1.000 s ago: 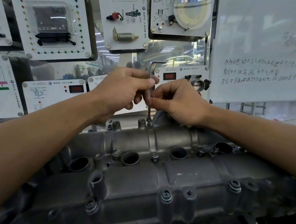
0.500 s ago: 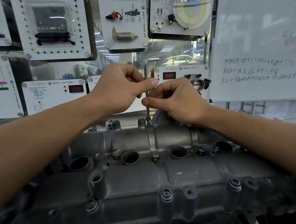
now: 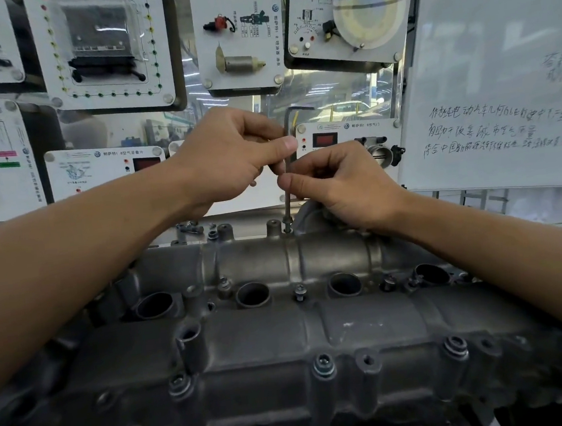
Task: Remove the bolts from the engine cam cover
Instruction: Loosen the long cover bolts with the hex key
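Observation:
A grey cast engine cam cover [image 3: 368, 314] fills the lower half of the view. An L-shaped hex key [image 3: 287, 202] stands upright with its tip in a bolt [image 3: 287, 230] on the cover's far edge. My left hand [image 3: 229, 156] pinches the key's upper shaft between thumb and fingers. My right hand [image 3: 342, 183] pinches the shaft just below. The key's short arm [image 3: 298, 108] points right above my hands. Other bolts sit in the cover: one in the middle [image 3: 299, 291] and three along the near edge, such as [image 3: 323, 365].
Display panels with car parts hang on the wall behind, one with a throttle body [image 3: 382, 153]. A whiteboard [image 3: 499, 71] with handwriting stands at the right. Several loose small parts [image 3: 190, 228] lie beyond the cover's far left edge.
The hex key has turned: its short arm now points right. My left thumb has shifted along the shaft and both hands have re-pinched it.

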Demonstrator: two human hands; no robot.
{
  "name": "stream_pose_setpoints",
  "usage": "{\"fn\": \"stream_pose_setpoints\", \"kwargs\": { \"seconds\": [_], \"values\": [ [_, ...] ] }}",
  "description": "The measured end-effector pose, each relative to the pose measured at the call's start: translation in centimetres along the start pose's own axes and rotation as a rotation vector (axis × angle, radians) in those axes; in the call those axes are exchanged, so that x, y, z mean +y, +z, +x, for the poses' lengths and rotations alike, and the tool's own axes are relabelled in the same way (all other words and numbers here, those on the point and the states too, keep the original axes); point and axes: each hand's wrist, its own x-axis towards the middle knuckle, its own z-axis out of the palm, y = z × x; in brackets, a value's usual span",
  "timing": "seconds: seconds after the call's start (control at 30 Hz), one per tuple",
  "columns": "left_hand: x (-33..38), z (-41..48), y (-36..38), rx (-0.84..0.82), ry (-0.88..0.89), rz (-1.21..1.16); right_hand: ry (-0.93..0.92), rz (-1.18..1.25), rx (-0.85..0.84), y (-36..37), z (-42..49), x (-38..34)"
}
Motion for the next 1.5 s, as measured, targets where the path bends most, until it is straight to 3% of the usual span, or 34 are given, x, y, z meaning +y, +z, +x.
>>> {"fn": "stream_pose_setpoints", "kwargs": {
  "seconds": [0.27,0.4,0.53,0.67,0.9,1.03,1.13,1.5],
  "values": [
    [-0.4,0.2,0.3,0.101,-0.028,0.005,-0.006,0.004,0.044,0.3,0.2,0.1],
    [-0.1,0.2,0.2,-0.039,-0.142,-0.037,-0.009,-0.016,0.000,0.0,0.3,0.4],
    [0.2,0.0,-0.2,-0.137,-0.098,-0.015,-0.045,0.004,-0.049,-0.1,0.2,0.4],
    [0.1,-0.1,-0.1,-0.079,-0.043,0.027,-0.040,0.007,-0.031,0.0,0.1,0.4],
    [-0.2,-0.1,0.7,0.037,-0.109,-0.030,-0.053,0.003,0.014,0.3,0.2,0.2],
    [0.6,0.0,0.5,-0.013,-0.333,-0.501,-0.050,-0.069,0.007,0.3,0.3,0.3],
    [0.8,0.1,-0.2,-0.033,-0.368,-0.746,-0.044,-0.091,-0.031,0.6,0.2,0.2],
    [0.6,-0.4,1.1,-0.219,-0.356,-0.829,-0.049,-0.159,-0.008,1.2,-0.1,0.1]
  ]
}}
